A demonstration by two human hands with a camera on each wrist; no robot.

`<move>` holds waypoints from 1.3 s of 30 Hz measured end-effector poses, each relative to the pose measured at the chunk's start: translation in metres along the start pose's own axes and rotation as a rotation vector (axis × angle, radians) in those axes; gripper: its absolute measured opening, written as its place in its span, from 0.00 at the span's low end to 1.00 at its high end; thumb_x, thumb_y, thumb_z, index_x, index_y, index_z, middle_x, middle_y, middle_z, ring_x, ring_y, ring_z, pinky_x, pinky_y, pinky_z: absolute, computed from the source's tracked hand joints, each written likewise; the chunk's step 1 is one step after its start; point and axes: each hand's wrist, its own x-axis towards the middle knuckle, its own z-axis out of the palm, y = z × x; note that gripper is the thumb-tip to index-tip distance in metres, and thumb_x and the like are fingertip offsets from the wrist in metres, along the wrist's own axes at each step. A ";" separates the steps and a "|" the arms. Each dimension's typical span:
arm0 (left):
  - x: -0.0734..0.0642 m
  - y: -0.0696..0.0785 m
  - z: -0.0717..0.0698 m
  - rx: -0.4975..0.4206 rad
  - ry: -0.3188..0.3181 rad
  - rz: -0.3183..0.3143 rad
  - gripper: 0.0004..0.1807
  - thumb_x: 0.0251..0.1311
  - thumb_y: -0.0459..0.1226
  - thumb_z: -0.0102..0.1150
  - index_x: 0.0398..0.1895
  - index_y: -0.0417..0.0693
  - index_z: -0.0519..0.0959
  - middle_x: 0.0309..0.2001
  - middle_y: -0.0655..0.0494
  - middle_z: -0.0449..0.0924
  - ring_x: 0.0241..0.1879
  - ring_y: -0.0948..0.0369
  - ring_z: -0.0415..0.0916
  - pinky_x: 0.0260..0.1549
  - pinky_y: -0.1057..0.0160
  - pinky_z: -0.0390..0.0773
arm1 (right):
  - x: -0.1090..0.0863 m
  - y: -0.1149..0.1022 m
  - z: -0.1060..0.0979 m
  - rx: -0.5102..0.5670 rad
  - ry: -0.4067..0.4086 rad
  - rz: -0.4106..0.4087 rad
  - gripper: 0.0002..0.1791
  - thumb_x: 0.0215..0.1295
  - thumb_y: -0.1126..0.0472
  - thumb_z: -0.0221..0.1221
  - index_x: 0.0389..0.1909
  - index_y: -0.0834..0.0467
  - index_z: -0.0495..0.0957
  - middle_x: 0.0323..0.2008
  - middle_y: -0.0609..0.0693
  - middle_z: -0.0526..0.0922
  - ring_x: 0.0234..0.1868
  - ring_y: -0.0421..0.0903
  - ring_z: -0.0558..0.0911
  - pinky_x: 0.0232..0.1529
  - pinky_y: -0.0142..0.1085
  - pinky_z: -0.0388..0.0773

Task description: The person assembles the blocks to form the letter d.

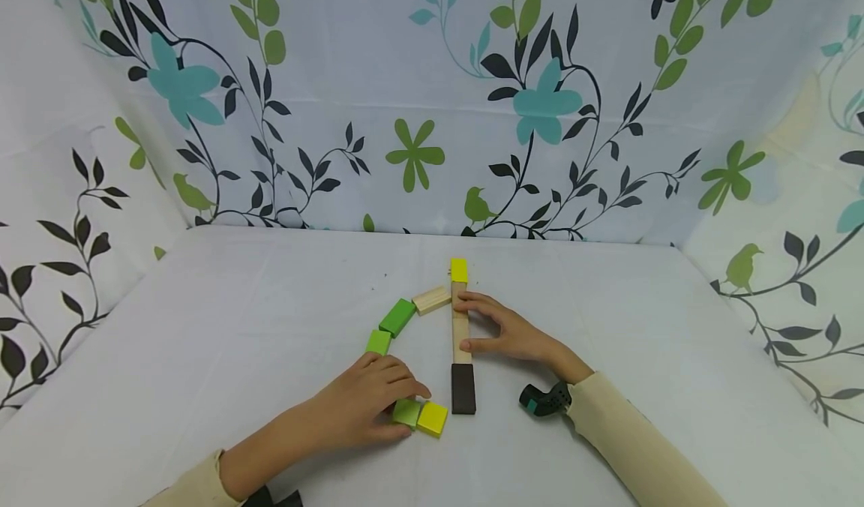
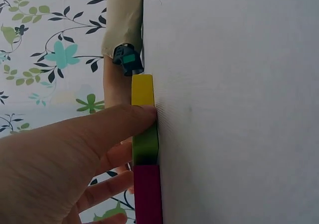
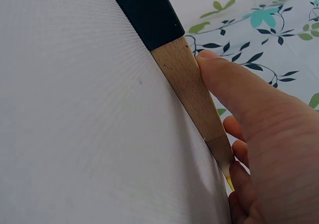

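My left hand [image 1: 367, 398] pinches a light green block [image 1: 406, 412] between thumb and fingers. A yellow block [image 1: 432, 419] adjoins it on the right. In the left wrist view, a dark pink block [image 2: 147, 194] follows the green one; the hand hides it in the head view. My right hand [image 1: 513, 331] touches the right side of two plain wooden blocks [image 1: 460, 336], its thumb and fingers spread along them. They form a straight column with a yellow block [image 1: 459, 270] at the top and a dark brown block [image 1: 463, 388] at the bottom.
A curve of blocks runs left from the column: a plain wooden block [image 1: 432, 300], a green block [image 1: 397, 317] and a lime block [image 1: 378, 341]. All lie on a white-covered table [image 1: 270, 289]. Leaf-patterned cloth [image 1: 351, 79] hangs behind and at the sides.
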 end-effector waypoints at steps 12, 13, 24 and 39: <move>0.012 0.007 0.007 0.068 0.026 -0.024 0.16 0.54 0.55 0.67 0.39 0.58 0.81 0.41 0.66 0.77 0.49 0.63 0.72 0.47 0.61 0.69 | 0.000 -0.001 -0.001 0.002 -0.006 0.013 0.37 0.59 0.47 0.68 0.68 0.47 0.67 0.74 0.42 0.56 0.76 0.48 0.50 0.72 0.54 0.48; 0.012 0.007 0.007 0.070 0.017 -0.036 0.16 0.54 0.55 0.67 0.39 0.58 0.81 0.41 0.66 0.77 0.49 0.63 0.72 0.47 0.60 0.69 | 0.000 -0.001 -0.001 -0.001 -0.008 0.013 0.37 0.59 0.47 0.68 0.69 0.47 0.67 0.74 0.42 0.56 0.77 0.48 0.49 0.72 0.54 0.48; 0.006 0.006 0.001 0.067 0.033 -0.090 0.20 0.54 0.57 0.65 0.43 0.58 0.81 0.41 0.67 0.78 0.49 0.64 0.73 0.48 0.60 0.71 | -0.001 -0.006 -0.001 -0.007 -0.006 -0.005 0.37 0.59 0.49 0.67 0.69 0.50 0.67 0.75 0.47 0.56 0.77 0.53 0.49 0.71 0.58 0.47; -0.029 -0.010 -0.020 0.098 0.065 -0.267 0.18 0.53 0.49 0.69 0.45 0.55 0.82 0.45 0.65 0.80 0.51 0.62 0.73 0.51 0.55 0.74 | -0.001 -0.002 -0.001 -0.010 -0.006 0.008 0.37 0.59 0.47 0.67 0.69 0.49 0.67 0.75 0.43 0.56 0.77 0.48 0.49 0.72 0.54 0.47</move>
